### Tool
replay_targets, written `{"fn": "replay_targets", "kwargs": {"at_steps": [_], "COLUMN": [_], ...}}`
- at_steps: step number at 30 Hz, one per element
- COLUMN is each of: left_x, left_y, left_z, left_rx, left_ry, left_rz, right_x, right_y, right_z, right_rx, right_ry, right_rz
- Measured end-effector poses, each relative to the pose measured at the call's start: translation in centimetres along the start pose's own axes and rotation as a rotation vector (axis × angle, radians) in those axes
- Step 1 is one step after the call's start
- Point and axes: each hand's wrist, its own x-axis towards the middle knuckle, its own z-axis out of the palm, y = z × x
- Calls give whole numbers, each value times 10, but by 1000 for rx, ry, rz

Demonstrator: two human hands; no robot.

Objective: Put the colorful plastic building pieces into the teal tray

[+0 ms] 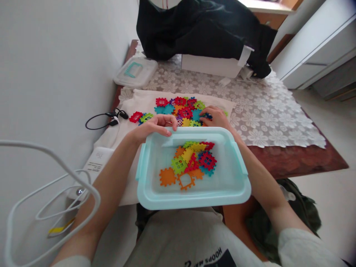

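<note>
A light teal plastic bin stands tilted close to my body, with several colourful interlocking building tiles lying in it. My left hand is closed at the bin's far left rim, thumb over the inner side and fingers curled beyond the edge. Past the bin, a loose pile of the same toothed tiles is spread on a white cloth. My right hand reaches into the right side of that pile, its fingers curled about a dark blue tile; the bin's rim hides part of the near tiles.
A clear lid with a teal handle lies at the back left by the wall. A black cable and a white power strip are on the left. Black fabric covers something at the back. White cable loops hang at the near left.
</note>
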Motion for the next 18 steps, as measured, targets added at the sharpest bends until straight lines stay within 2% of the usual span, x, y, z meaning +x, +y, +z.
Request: {"fn": "replay_targets", "kwargs": {"at_steps": [3, 7, 13, 18], "left_x": [1, 1, 1, 1], "left_y": [0, -1, -1, 0], "left_z": [-1, -2, -1, -1], "left_rx": [-6, -2, -15, -19], "left_ry": [-9, 5, -19, -37], "left_rz": [-3, -3, 8, 19], "right_x": [-1, -5, -5, -4], "right_y": [-9, -19, -19, -13], "right_z": [-4, -4, 6, 11], "right_rx": [87, 270, 428, 438], "right_ry": [69, 154, 194, 176], "right_rz": [-1, -78, -79, -54]}}
